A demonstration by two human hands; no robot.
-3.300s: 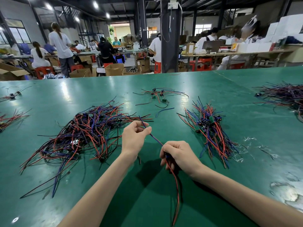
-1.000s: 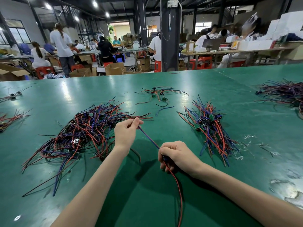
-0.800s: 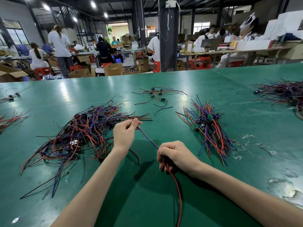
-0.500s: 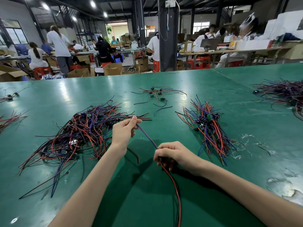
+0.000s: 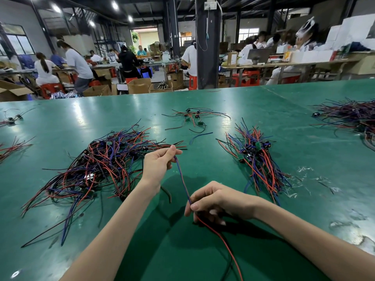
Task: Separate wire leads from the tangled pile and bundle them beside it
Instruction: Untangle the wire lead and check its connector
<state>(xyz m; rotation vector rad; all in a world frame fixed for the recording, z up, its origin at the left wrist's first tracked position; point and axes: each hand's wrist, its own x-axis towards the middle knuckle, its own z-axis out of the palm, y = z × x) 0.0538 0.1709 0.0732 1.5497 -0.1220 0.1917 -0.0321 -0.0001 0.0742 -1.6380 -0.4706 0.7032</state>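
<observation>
So the pile [image 5: 97, 165] sits left of the middle of the tabletop [image 5: 324, 179], a loose mess of red, blue and black wires with little dark connectors mixed in. Looks super light and floppy, and I'd guess anything you tug drags its neighbours along, since the strands cross each other everywhere.

The left hand [image 5: 158, 165] is up just beside the pile's right fringe, pinching the top end of one lead [image 5: 183, 181] between thumb and forefinger. The lead runs down, fairly straight, to the right hand [image 5: 217, 199], which is nearer the front edge with its fingers curled round it. A red tail hangs out below that fist toward the near edge. Can't tell if the right hand has more than this one lead tucked in.

Handling-wise: thin insulated wire, soft, probably a bit slick, so a fingertip pinch near an end plus a loose fist to slide along it seems like the way to go. I'd pull gently; the connectors look like the snag points.

The bundle [image 5: 257, 159] lies right of the middle, well apart from the pile, its wires roughly lined up and fanning toward the near edge.
</observation>
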